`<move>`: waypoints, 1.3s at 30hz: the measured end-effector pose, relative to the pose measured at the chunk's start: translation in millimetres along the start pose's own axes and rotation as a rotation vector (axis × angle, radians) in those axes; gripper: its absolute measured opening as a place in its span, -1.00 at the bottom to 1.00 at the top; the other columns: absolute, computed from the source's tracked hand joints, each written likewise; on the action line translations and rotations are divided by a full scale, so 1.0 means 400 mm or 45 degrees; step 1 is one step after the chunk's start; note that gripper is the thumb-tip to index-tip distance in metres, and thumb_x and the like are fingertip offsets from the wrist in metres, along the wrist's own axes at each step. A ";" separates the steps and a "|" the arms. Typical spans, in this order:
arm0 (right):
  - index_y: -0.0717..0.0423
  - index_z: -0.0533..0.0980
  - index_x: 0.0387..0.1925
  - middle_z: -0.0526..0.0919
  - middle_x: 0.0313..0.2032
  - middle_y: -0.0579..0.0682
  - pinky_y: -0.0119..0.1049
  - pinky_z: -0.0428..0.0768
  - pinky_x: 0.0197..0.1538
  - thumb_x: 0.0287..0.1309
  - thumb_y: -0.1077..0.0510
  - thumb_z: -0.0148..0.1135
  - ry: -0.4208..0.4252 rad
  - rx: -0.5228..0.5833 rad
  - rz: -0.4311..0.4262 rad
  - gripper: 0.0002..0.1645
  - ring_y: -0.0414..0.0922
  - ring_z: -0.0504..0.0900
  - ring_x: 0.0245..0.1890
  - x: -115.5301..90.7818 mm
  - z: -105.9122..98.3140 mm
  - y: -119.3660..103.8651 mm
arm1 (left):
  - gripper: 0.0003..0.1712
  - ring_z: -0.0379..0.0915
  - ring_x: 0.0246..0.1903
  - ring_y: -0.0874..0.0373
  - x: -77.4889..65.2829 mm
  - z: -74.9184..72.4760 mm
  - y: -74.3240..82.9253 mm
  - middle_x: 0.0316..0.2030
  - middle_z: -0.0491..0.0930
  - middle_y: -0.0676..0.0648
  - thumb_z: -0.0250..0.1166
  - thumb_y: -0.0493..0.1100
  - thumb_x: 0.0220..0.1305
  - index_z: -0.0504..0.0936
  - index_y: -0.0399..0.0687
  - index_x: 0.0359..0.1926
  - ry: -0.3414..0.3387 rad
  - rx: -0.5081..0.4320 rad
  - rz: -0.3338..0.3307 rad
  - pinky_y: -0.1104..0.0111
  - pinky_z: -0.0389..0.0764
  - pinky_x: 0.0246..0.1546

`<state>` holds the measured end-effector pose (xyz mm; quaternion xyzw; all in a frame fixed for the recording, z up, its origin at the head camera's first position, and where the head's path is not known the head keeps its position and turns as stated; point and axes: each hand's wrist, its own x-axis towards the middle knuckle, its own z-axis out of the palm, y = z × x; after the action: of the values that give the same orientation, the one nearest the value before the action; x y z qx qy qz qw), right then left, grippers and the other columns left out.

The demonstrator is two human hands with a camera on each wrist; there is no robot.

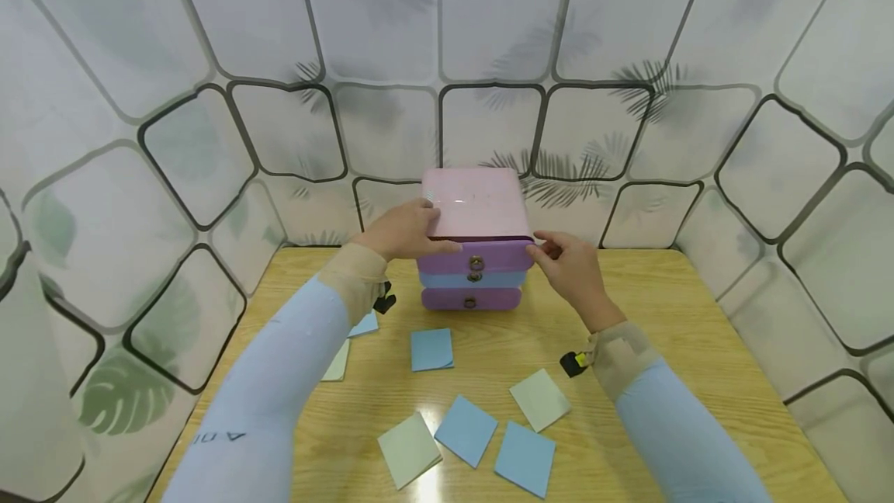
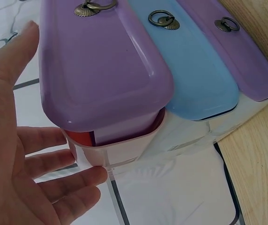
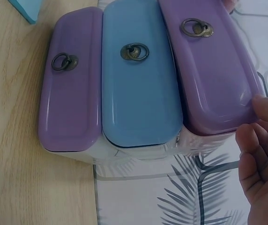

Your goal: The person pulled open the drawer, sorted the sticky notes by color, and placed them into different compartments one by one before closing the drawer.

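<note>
A small cabinet with a pink top (image 1: 475, 204) stands at the back of the table. Its top purple drawer (image 2: 108, 65) sticks out a little, and a dark red strip shows in the gap behind its front. Below are a blue drawer (image 3: 141, 93) and a lower purple drawer (image 3: 73, 108), both pushed in, each with a brass ring pull. My left hand (image 1: 408, 231) rests against the cabinet's left side, thumb stretched along the top drawer's upper edge. My right hand (image 1: 573, 270) pinches the right end of that drawer front between thumb and fingers (image 3: 249, 138).
Several square paper pads lie on the wooden table (image 1: 628, 425) in front of the cabinet, including a blue pad (image 1: 431, 349) and a pale green pad (image 1: 541, 400). Patterned cloth (image 1: 489, 22) hangs behind and at both sides.
</note>
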<state>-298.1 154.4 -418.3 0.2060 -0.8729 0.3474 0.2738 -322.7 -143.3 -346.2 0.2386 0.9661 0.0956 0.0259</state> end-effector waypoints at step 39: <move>0.12 0.65 -0.30 0.61 -0.53 -0.06 -0.28 0.50 -0.46 0.15 0.07 0.37 0.004 0.015 0.070 -0.81 -0.17 0.52 -0.55 0.026 0.024 0.018 | -0.52 0.47 -0.15 0.09 0.012 0.017 -0.015 -0.01 0.48 -0.10 0.34 0.24 0.15 0.51 -0.06 -0.25 0.113 0.038 0.039 0.24 0.52 -0.11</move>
<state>-313.2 150.5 -421.1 0.1830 -0.8757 0.3602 0.2644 -329.1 -145.1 -354.2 0.2492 0.9638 0.0920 -0.0221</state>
